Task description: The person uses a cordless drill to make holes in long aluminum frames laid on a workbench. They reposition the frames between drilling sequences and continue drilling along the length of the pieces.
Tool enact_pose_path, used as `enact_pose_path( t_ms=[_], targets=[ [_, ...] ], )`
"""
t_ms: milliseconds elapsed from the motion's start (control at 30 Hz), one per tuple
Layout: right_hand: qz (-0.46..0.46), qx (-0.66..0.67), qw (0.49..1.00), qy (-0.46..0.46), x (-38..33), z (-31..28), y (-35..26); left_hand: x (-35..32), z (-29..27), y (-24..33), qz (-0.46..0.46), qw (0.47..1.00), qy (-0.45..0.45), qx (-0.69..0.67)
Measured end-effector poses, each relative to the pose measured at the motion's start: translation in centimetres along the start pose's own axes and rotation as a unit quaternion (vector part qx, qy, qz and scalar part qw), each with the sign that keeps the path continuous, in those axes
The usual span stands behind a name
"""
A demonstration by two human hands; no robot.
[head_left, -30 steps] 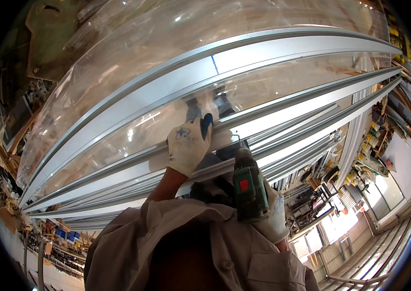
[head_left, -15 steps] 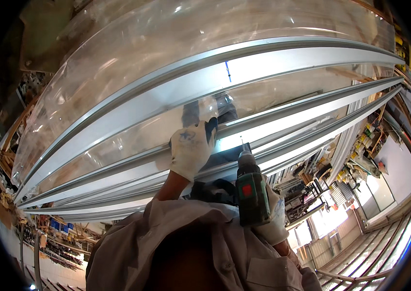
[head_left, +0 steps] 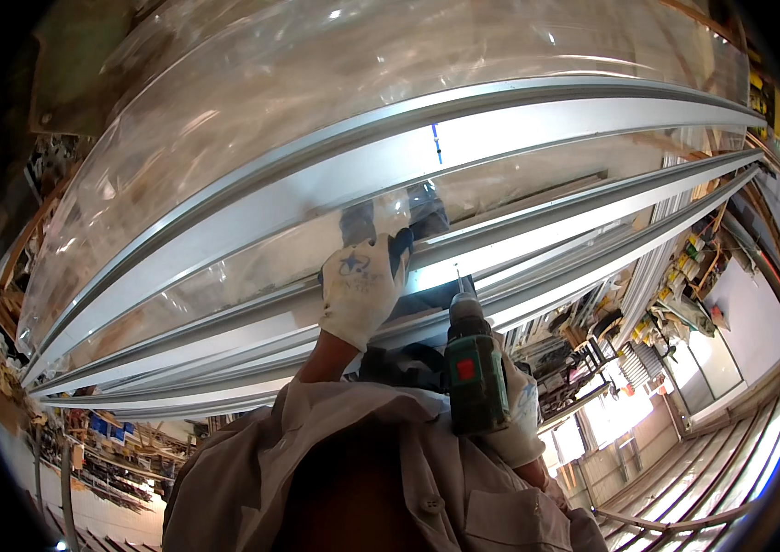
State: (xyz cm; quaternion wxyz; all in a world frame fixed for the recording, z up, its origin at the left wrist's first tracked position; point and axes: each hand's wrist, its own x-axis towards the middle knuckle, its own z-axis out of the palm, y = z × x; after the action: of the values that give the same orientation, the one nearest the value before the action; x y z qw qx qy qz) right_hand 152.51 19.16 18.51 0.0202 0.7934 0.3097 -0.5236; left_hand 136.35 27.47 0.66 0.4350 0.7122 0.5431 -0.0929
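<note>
My left hand, in a white work glove with dark fingertips, is closed over the middle long metal profile. Its fingertips curl over the far edge and are partly hidden. In my right hand, also gloved, is a dark green cordless drill with a red patch. The drill's thin bit points away from me, over the profile just right of my left hand; whether it touches the metal I cannot tell. Beyond lies another silver profile bearing a blue line mark.
Clear plastic sheeting spreads beneath and beyond the far profile. More parallel profiles run close to my body. On the right are a rack with assorted tools and parts and a pale board. Blue bins stand at the lower left.
The view has shifted slightly, and the drill appears a little further left. Both hands keep their hold, and the bit stays over the same stretch of profile.
</note>
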Motion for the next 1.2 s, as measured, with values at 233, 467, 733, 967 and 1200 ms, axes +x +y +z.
enact_pose_path(
  t_ms=[233,467,733,967,1200],
  targets=[
    [0.007,-0.022,1.0,-0.011,0.1,-0.1,-0.2,-0.4,0.5,-0.1,0.007,1.0,0.028,0.003],
    [-0.009,-0.03,0.999,-0.013,0.1,-0.7,-0.8,-0.3,0.2,0.0,0.004,1.0,0.013,0.027],
    [-0.004,-0.011,1.0,-0.016,0.5,-0.8,-0.9,-0.2,-0.3,0.3,-0.018,1.0,-0.01,0.008],
    [-0.015,-0.019,0.999,-0.032,0.5,-1.1,-0.3,-0.3,0.0,0.3,-0.023,1.0,-0.002,0.018],
    [-0.008,-0.028,0.999,-0.044,0.5,-1.2,-0.1,-0.3,0.0,0.3,-0.026,1.0,0.001,-0.001]
  ],
)
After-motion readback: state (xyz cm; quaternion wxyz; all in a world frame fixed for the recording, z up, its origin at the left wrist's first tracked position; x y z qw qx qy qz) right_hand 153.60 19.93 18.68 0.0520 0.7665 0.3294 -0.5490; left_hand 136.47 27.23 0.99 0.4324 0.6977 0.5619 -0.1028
